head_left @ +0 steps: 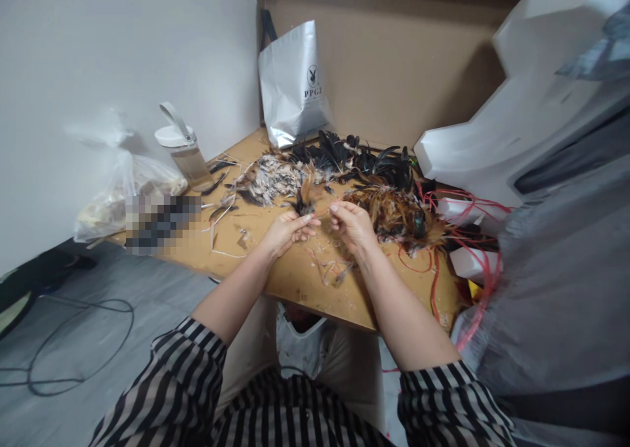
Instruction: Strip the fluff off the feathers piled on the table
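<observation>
The left grip [290, 231] is pinching a feather tuft [303, 204]; beside it, the right grip [352, 224] is pressing its fingertips together.

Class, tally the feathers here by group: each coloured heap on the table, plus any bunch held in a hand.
Black heap: 1
Brown heap: 1
Pale speckled heap: 1
Bunch in the left hand: 1
Total: 4
</observation>
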{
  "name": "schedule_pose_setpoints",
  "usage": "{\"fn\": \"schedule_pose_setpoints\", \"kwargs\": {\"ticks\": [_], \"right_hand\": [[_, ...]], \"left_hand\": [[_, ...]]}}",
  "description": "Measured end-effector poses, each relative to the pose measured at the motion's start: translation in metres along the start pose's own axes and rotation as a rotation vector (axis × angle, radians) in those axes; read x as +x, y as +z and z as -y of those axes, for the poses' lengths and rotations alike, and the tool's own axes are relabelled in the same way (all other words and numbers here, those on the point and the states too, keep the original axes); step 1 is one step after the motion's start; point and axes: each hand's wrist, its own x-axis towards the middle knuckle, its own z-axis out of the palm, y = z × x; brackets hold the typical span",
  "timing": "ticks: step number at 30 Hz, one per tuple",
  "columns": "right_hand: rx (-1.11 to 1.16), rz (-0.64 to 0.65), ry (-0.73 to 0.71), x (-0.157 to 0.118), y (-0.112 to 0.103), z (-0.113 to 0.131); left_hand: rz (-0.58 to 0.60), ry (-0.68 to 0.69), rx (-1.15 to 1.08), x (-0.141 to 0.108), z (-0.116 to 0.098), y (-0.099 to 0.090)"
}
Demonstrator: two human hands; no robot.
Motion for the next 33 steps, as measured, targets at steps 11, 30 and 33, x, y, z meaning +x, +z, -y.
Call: {"fn": "schedule_pose_setpoints", "kwargs": {"ticks": [11, 30, 33], "right_hand": [[-0.325, 0.081, -0.049, 0.005, -0.016, 0.001], [-0.587, 0.138, -0.105, 0.003, -0.005, -0.006], [-0.632, 0.107, -0.099, 0.003, -0.003, -0.007]], "left_hand": [[-0.162, 0.161, -0.024, 0.004, -0.004, -0.004], [-0.208, 0.108, 0.248, 0.003, 0.001, 0.003], [-0.26, 0.119, 0.252, 0.003, 0.002, 0.004]]}}
